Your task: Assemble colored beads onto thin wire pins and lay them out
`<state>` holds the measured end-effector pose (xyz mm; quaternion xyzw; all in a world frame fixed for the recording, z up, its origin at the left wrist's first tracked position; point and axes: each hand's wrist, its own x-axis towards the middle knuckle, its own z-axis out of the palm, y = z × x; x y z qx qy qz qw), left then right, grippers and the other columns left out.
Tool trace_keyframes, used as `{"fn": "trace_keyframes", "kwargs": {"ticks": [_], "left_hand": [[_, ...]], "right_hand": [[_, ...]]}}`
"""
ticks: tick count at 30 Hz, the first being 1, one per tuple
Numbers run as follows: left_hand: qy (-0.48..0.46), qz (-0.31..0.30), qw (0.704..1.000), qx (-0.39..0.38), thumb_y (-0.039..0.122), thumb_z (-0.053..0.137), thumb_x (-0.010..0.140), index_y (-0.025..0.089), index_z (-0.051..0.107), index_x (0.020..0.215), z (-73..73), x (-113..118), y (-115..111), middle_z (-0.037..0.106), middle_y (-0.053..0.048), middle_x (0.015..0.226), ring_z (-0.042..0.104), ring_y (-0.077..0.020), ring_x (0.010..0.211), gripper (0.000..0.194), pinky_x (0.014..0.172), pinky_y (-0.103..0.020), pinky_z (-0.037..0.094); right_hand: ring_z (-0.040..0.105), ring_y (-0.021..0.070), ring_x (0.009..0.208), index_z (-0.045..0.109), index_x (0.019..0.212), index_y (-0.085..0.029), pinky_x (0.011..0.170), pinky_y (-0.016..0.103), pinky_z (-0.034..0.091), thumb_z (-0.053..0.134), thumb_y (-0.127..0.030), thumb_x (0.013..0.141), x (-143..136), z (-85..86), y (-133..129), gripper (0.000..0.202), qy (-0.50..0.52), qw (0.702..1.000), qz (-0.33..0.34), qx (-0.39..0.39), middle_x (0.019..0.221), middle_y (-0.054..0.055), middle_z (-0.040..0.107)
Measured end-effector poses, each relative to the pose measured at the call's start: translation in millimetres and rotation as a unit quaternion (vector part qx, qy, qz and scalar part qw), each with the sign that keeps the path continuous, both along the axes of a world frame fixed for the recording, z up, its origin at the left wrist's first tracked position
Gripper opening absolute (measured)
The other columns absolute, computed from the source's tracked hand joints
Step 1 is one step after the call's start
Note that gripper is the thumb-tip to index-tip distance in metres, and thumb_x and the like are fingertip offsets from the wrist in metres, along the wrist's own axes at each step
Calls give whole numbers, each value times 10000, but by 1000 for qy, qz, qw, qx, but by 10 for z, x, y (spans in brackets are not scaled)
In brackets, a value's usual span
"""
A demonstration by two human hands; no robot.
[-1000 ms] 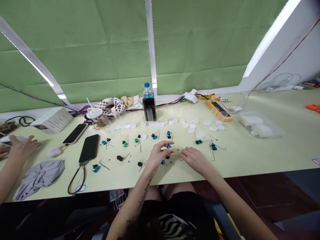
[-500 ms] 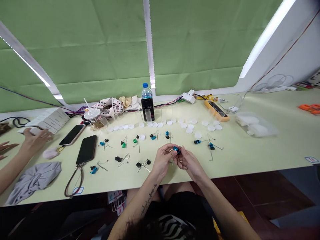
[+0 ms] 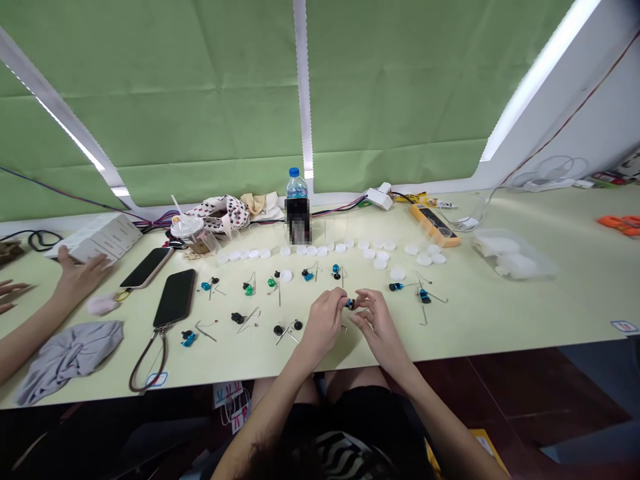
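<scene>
My left hand [image 3: 324,323] pinches a small blue and black part [image 3: 351,304] above the front of the pale table [image 3: 500,300]. Just right of that part is my right hand [image 3: 379,328], its thumb and fingers apart, the fingertips close to the part. A thin metal pin lies partly hidden between my hands. Around them lie small sets of blue, green or black parts with thin metal rods, such as a blue set [image 3: 424,295] to the right and a black set [image 3: 238,319] to the left.
White round caps [image 3: 369,254] run across the table's middle. Behind them stand a bottle [image 3: 295,183] and clear tubes. Two phones [image 3: 174,299] and a grey cloth [image 3: 75,357] lie left, beside another person's hand [image 3: 77,280]. An orange meter [image 3: 434,225] is right.
My right hand's fingers have opened away from the blue and black part, which stays in my left hand. The other person's hand at the left has shifted slightly and spread.
</scene>
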<state>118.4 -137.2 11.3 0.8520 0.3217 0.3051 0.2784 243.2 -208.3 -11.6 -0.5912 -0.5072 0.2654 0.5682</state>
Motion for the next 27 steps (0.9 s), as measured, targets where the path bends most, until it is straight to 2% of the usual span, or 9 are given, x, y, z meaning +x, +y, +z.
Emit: {"fn": "trace_keyframes", "kwargs": {"ticks": [2,6,9,11,13,17,20,23,27], "left_hand": [[-2,-5,1000,6,293,260,956,190,511,858,26,-3,1,518,-15,714,472,-155,683,288,627,-268,361],[1,-14,1000,28,273,278,951,187,517,820,31,21,-24,536,-30,726,468,-160,692,285,644,-281,364],[-2,7,1000,29,264,261,953,190,510,825,30,22,-21,528,-25,714,468,-161,682,290,629,-280,363],[-5,12,999,31,264,252,955,191,505,845,35,16,-10,530,-27,731,475,-164,693,285,632,-281,366],[-7,-3,999,35,272,256,953,191,501,856,38,19,-6,538,-37,755,486,-169,718,275,653,-286,377],[-27,-22,999,7,292,290,945,192,491,891,33,41,-25,551,-48,793,513,-170,750,231,682,-288,407],[-44,-6,998,-41,283,301,940,192,471,930,44,36,-34,568,-46,834,526,-162,757,193,678,-283,416],[-49,-9,997,-57,262,298,935,199,463,929,73,12,-41,577,-42,864,535,-161,779,176,687,-283,420],[-40,-15,998,-42,245,316,917,216,488,893,139,-12,-76,586,-32,858,548,-169,798,176,700,-286,421]], "right_hand": [[573,169,717,492,1115,-211,542,265,447,462,-559,842,14,-21,22,444,67,996,31,-43,925,64,571],[431,109,436,530,684,-176,424,237,337,308,-599,883,-8,-14,60,518,145,979,94,-105,531,-8,476],[485,112,583,553,851,-201,539,230,402,556,-506,815,-20,19,69,307,157,983,87,-47,710,-8,523],[511,115,651,525,1043,-241,597,239,427,660,-468,745,-14,22,70,398,168,982,86,-31,879,6,545],[510,116,603,542,1023,-218,566,249,419,590,-526,780,-10,8,71,395,190,976,93,-51,865,23,558],[449,128,502,527,666,-173,482,260,359,306,-593,888,-22,-3,68,524,204,972,92,-75,575,11,480],[488,134,605,562,837,-195,572,262,409,493,-526,848,-16,19,61,338,163,984,67,-31,710,8,524],[523,143,673,515,1088,-232,615,273,438,527,-530,826,-3,23,57,397,164,985,57,-20,885,30,547],[448,132,515,564,833,-176,472,259,368,292,-580,898,-34,27,59,492,196,975,81,-72,619,10,480]]}}
